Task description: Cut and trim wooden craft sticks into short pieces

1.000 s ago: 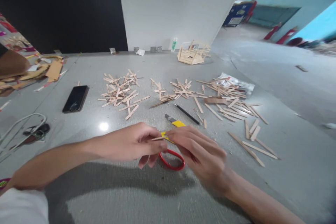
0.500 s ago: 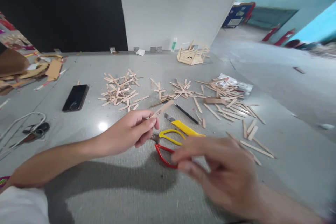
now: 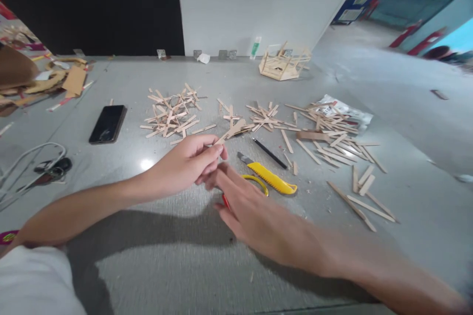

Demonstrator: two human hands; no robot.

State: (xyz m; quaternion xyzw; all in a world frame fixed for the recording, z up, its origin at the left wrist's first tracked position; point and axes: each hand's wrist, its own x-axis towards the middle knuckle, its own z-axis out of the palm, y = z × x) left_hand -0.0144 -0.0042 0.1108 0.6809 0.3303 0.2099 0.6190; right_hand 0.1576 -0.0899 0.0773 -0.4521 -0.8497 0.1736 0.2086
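Grey speckled surface is pretty cluttered: loose heaps of flat pale wooden craft sticks across the middle, a black smartphone off left, and a yellow plastic utility knife beside a thin black pen. There are also yellow-and-red-handled scissors, brown cardboard scraps and a small stick-built wooden frame at the back.

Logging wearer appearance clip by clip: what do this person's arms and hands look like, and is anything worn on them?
The left hand and right hand are bare: no gloves, rings or watch visible. Both forearms are uncovered. A white sleeve shows at the lower left corner, at the top of the left arm. The right forearm is motion-blurred, so fine detail there cannot be told.
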